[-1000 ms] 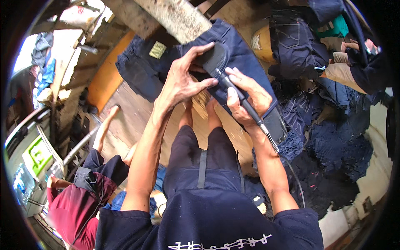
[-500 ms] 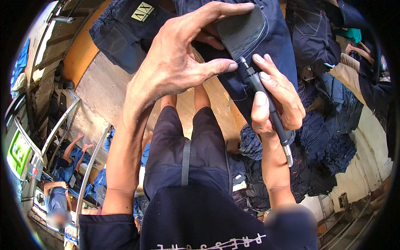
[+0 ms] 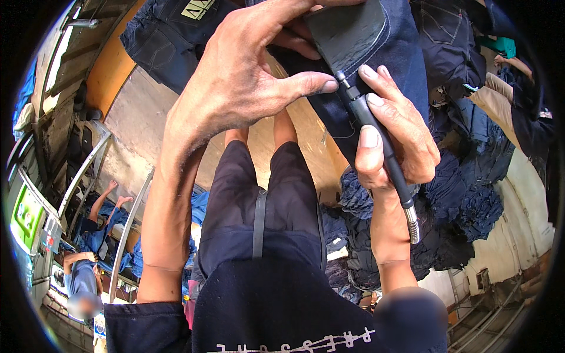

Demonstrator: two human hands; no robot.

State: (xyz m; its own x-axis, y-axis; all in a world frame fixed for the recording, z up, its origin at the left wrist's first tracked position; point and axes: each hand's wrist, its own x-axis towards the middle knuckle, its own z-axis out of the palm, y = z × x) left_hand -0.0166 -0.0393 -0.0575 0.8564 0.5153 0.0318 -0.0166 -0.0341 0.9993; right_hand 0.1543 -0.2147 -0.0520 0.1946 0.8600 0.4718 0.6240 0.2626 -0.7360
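My right hand (image 3: 406, 126) grips a black pen-like rotary handpiece (image 3: 393, 162), with a ribbed metal flexible end at the bottom. Its narrow metal tip points up at the lower edge of a dark grey flat piece (image 3: 348, 36) with a rounded corner. That piece lies on dark blue denim trousers (image 3: 405, 44); light stitching runs along its curved edge. My left hand (image 3: 226, 76) arches over from the left, its fingers curled at the piece's upper and left edges, partly out of view. The left thumb stretches out close to the metal tip.
Other dark jeans (image 3: 170, 50) hang at the upper left, and another pair (image 3: 444, 44) at the right. Heaps of dark denim (image 3: 447, 188) lie on the right. Metal rails (image 3: 85, 170) stand at the left. Other people sit at the left and upper right.
Both hands, the handpiece and the grey piece have shifted slightly upward in the picture. The handpiece tip stays close to the piece's lower edge, and the grips look the same.
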